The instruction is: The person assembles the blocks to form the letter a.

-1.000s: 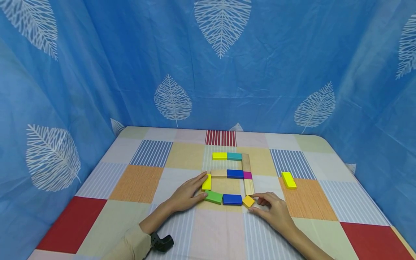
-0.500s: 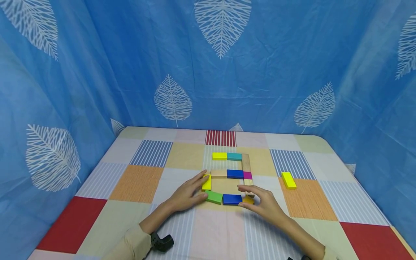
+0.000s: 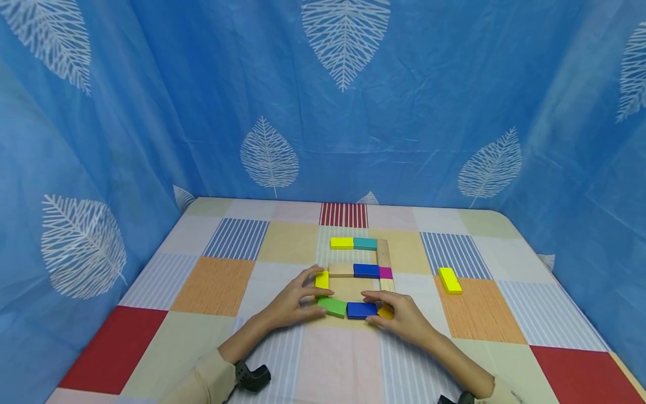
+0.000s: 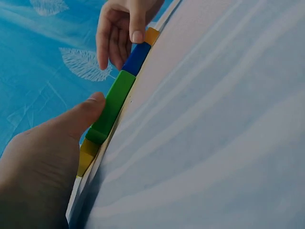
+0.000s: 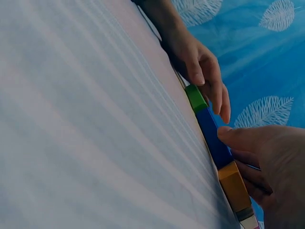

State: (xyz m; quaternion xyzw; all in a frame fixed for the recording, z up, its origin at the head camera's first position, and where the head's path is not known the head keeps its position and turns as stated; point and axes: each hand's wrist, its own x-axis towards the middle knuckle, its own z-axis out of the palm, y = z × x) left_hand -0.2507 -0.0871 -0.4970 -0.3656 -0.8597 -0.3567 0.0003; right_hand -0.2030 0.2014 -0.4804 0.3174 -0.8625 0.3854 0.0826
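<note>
On the patterned tablecloth, several flat blocks form an outline. My left hand (image 3: 289,301) spans the green block (image 3: 333,307) at the outline's near left corner, its thumb against or very close to the block and its index finger beyond the far edge. Upright beside those fingers lies a yellow block (image 3: 321,283). My right hand (image 3: 405,317) spans the blue block (image 3: 360,311), thumb at the near edge, fingers beyond the far side with a gap. The right wrist view shows the thumb at the blue block (image 5: 213,138), with the orange block (image 5: 234,186) partly under the hand.
Behind stand a wooden block (image 3: 341,270), another blue block (image 3: 366,270), a magenta block (image 3: 386,272), a teal block (image 3: 365,243) and a yellow block (image 3: 342,243). A separate yellow block (image 3: 450,280) lies to the right. Blue leaf-print curtains (image 3: 393,112) surround the table.
My right hand has moved left from the orange block to span the blue one. The orange block has turned straighter. My left index finger has come down to the green block's far side.
</note>
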